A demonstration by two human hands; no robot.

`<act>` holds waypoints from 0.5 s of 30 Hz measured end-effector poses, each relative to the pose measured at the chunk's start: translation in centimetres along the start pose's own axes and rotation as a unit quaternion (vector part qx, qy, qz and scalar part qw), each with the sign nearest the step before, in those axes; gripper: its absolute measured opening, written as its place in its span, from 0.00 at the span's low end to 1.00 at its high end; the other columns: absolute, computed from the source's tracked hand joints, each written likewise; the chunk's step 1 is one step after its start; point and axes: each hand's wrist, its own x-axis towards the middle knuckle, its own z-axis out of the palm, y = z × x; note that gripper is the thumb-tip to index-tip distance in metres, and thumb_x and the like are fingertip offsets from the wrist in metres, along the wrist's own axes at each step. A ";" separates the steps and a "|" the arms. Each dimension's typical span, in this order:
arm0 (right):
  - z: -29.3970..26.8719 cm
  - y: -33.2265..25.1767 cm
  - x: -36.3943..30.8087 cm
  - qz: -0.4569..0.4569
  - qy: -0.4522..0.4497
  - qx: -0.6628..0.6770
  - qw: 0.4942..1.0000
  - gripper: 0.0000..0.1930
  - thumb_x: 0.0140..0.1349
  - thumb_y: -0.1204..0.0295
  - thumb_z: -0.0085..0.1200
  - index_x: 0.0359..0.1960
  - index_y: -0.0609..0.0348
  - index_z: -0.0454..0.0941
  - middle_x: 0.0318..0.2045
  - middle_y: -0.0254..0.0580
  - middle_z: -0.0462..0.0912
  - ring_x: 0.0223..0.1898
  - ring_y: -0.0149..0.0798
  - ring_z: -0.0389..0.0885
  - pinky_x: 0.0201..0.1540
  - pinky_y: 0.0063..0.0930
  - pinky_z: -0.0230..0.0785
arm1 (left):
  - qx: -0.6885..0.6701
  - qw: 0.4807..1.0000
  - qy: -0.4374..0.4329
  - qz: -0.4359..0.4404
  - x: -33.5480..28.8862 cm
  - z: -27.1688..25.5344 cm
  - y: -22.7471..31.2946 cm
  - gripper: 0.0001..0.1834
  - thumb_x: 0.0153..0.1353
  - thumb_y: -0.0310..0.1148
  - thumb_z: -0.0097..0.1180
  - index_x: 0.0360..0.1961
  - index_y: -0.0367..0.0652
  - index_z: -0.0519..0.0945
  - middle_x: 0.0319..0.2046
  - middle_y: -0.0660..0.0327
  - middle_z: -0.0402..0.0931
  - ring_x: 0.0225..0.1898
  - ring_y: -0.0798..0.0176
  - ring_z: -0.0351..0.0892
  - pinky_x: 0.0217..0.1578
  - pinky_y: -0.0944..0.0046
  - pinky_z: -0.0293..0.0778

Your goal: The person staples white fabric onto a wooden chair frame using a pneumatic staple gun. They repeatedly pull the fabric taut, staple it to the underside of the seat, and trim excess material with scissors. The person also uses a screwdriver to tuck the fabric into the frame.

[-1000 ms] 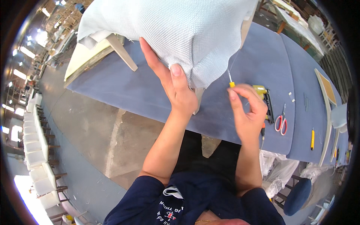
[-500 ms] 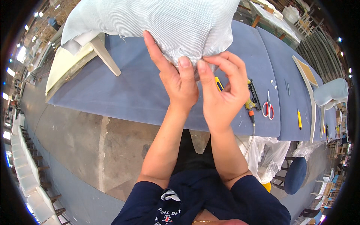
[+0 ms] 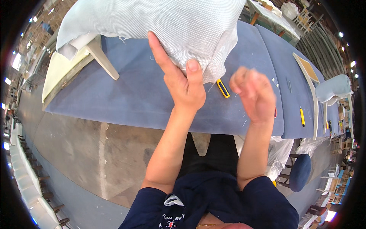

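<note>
Pale grey woven fabric (image 3: 164, 21) drapes over an upholstered piece at the top of the view, with loose threads along its lower edge. My left hand (image 3: 183, 86) is closed on a gathered corner of this fabric, thumb pressed on top and index finger stretched along the edge. To the right, my right hand (image 3: 256, 95) is apart from the fabric, its curled fingers smeared by motion. It hovers over the blue-covered table and hides what lies beneath. Between the hands lies a yellow and black utility knife (image 3: 223, 88). A bit of red scissors handle (image 3: 275, 112) shows beside my right wrist.
A pale wooden leg (image 3: 103, 60) and a cream-coloured padded panel (image 3: 63, 72) stand at the left of the blue table (image 3: 126, 91). Farther right lie another yellow knife (image 3: 302, 116) and a curved wooden frame (image 3: 310, 89). A dark blue round stool (image 3: 300, 173) stands below.
My right hand has let go of the fabric corner and moved right, over where the staple gun and scissors lay. The freed corner hangs down. My left hand keeps its hold.
</note>
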 end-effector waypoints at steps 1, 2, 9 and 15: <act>-1.4 1.6 -0.9 0.043 0.029 -0.102 0.993 0.18 0.72 0.60 0.62 0.52 0.63 0.82 0.47 0.47 0.81 0.46 0.45 0.79 0.49 0.37 0.70 | -0.031 0.999 0.001 -0.009 0.0 0.0 0.0 0.54 0.76 0.48 0.53 0.83 0.31 0.31 0.84 0.34 0.35 0.83 0.39 0.46 0.79 0.47 0.45; -3.0 3.4 -1.9 0.038 0.055 -0.267 0.962 0.18 0.72 0.62 0.62 0.54 0.63 0.82 0.49 0.51 0.82 0.48 0.49 0.81 0.51 0.39 0.72 | -0.059 0.998 0.000 -0.017 0.0 -0.1 0.0 0.56 0.75 0.50 0.55 0.83 0.31 0.31 0.84 0.34 0.35 0.83 0.39 0.44 0.79 0.46 0.44; -12.7 15.5 -7.4 0.295 0.193 -0.635 0.688 0.38 0.63 0.70 0.66 0.74 0.60 0.65 0.56 0.66 0.83 0.61 0.66 0.81 0.64 0.52 0.74 | 0.058 0.998 0.002 0.009 0.4 0.1 -0.1 0.70 0.64 0.57 0.69 0.83 0.29 0.31 0.83 0.36 0.33 0.85 0.39 0.35 0.80 0.43 0.37; -16.2 16.1 -5.7 0.291 0.213 -0.563 0.744 0.36 0.60 0.69 0.65 0.70 0.65 0.67 0.47 0.58 0.88 0.47 0.59 0.88 0.53 0.49 0.79 | 0.086 0.995 0.042 0.024 0.4 0.4 -0.8 0.67 0.67 0.64 0.63 0.84 0.35 0.33 0.82 0.42 0.40 0.82 0.43 0.45 0.79 0.43 0.46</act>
